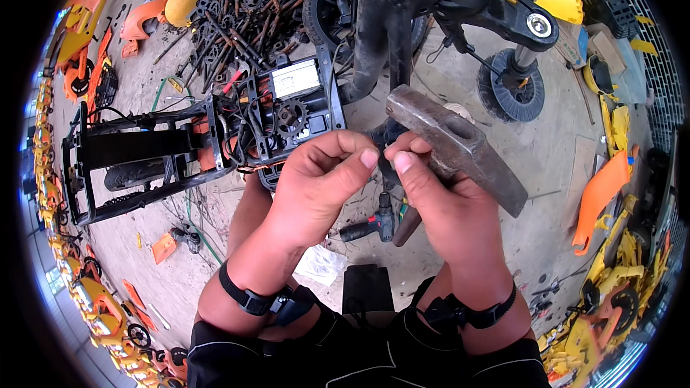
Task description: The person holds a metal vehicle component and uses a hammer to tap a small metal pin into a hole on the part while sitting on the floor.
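Hammer (471,154) up, right of center
Right hand (460,219)'s gripping it; left hand (316,183)'s pinched up beside it, can't tell if it's holding anything. Drill (386,221) just below center.

Hammer (460,147) by R fingers (411,169): dull grey w/ brn tinge. Drill (382,221) below fingers: blk/grey w/ red accents. Frame (213,129) L of fingers: blk, wht label (295,80). Curved panel (602,197) far R of fingers: plain orange. Wristbands (251,298) below: blk. Clothes (302,361) lower: blk w/ thin wht piping.
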The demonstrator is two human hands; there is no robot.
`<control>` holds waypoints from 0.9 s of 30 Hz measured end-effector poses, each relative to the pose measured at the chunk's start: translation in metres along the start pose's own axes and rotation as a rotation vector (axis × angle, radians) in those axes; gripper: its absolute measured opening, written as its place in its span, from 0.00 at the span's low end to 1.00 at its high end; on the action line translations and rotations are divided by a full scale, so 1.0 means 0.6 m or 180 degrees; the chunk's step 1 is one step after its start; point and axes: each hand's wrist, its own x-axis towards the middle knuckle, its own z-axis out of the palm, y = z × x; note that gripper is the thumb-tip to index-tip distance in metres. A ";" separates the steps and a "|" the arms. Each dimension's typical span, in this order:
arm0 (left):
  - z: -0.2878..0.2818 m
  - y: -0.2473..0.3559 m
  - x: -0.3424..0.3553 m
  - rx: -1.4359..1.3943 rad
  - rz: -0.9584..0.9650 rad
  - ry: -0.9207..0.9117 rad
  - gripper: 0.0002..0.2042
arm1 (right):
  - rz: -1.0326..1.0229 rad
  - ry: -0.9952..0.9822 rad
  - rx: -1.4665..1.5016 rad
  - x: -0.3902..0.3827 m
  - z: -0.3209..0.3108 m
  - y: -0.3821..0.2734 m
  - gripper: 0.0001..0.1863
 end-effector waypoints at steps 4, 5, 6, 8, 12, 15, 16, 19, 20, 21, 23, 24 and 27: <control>0.012 0.005 -0.002 0.0333 0.0126 0.0261 0.09 | 0.0254 0.0089 0.0013 -0.001 0.007 -0.010 0.07; 0.014 0.006 -0.002 0.0370 0.0168 0.0288 0.09 | 0.0337 0.0114 0.0001 -0.001 0.008 -0.013 0.07; 0.015 0.007 -0.003 0.0406 0.0211 0.0317 0.09 | 0.0323 0.0111 -0.0026 -0.001 0.008 -0.013 0.07; 0.018 0.010 -0.004 0.0536 0.0233 0.0356 0.09 | 0.0298 0.0108 -0.0080 0.001 0.006 -0.012 0.07; 0.023 0.011 -0.005 0.0776 0.0321 0.0431 0.09 | 0.0367 0.0152 -0.0248 0.001 0.006 -0.020 0.06; 0.021 0.008 -0.004 0.0727 0.0374 0.0458 0.07 | 0.0222 0.0270 -0.0123 -0.001 0.017 -0.017 0.06; 0.022 0.008 -0.004 0.0784 0.0419 0.0518 0.07 | 0.0191 0.0271 -0.0141 -0.002 0.018 -0.014 0.06; 0.021 0.007 -0.004 0.1151 0.0717 0.0686 0.05 | 0.0332 0.0045 -0.0254 -0.003 0.013 -0.016 0.09; 0.016 0.003 0.000 0.1402 0.0923 0.0721 0.05 | 0.0413 -0.0064 -0.0303 -0.003 0.011 -0.019 0.10; 0.012 0.001 0.002 0.1653 0.1129 0.0755 0.05 | 0.0521 -0.0088 -0.0184 -0.004 0.011 -0.021 0.11; 0.012 0.003 0.004 0.1929 0.1401 0.0796 0.04 | 0.0605 -0.0140 0.0003 -0.004 0.011 -0.023 0.13; 0.013 0.004 0.004 0.2066 0.1536 0.0813 0.04 | 0.0581 -0.0170 0.0073 -0.004 0.010 -0.023 0.13; 0.022 0.015 0.002 0.2881 0.1990 0.0954 0.05 | 0.0332 -0.0245 0.0107 -0.004 0.009 -0.015 0.13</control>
